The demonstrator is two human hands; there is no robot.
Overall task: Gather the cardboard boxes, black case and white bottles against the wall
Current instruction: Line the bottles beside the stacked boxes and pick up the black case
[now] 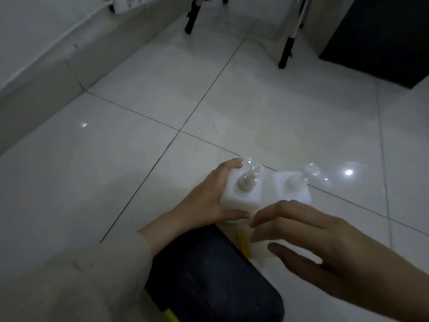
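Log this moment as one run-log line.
left hand: grips left bottle | right hand: open, reaching by right bottle | black case: on floor, near

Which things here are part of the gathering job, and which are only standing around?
Part of the job:
- left bottle, gripped by the left hand
- right bottle, beside it
- black case
- right hand, open, reaching in

Standing around:
- stand legs
- dark cabinet

Two white bottles [241,194] carry clear pump tops. The case [209,275] is black with a yellow-green stripe at its edge. Floor tiles [139,147] are glossy white with dark grout lines; the sleeve [81,282] is beige.
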